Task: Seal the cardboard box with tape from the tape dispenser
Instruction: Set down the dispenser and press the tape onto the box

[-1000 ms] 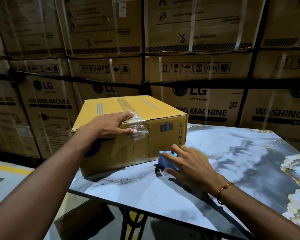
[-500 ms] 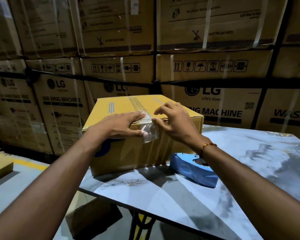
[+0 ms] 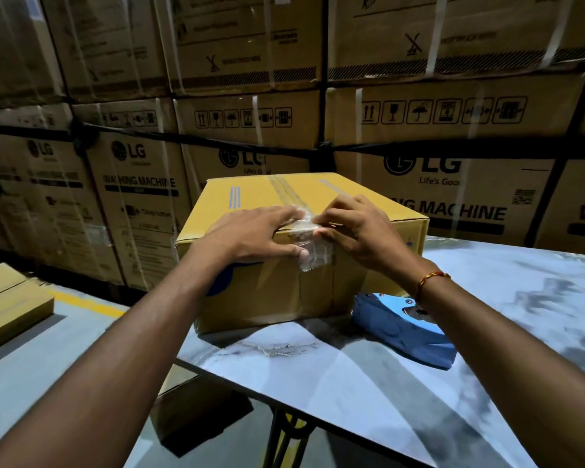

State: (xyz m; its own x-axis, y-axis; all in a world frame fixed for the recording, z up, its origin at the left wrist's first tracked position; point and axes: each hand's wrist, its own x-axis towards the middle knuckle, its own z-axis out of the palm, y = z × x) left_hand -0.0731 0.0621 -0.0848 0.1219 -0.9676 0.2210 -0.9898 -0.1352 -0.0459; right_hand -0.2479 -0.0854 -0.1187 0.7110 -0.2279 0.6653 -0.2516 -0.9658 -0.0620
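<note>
While the cardboard box (image 3: 284, 251) sits on the marbled surface (image 3: 368, 383) near its far left corner, clear tape (image 3: 313, 246) runs along its top seam and folds crumpled over the near edge. Left hand (image 3: 254, 236) lies flat, fingers spread, pressing that tape; right hand (image 3: 358, 231) pinches it. Just beside the box lies the blue tape dispenser (image 3: 399, 327). Stacked cartons (image 3: 453, 130) stand behind.

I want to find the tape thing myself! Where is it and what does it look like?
Look at the marble-patterned table with the yellow cardboard box on it. Right beside the box's near corner, under the person's right wrist, lies the tape dispenser. It's the only blue plastic thing there.
</note>
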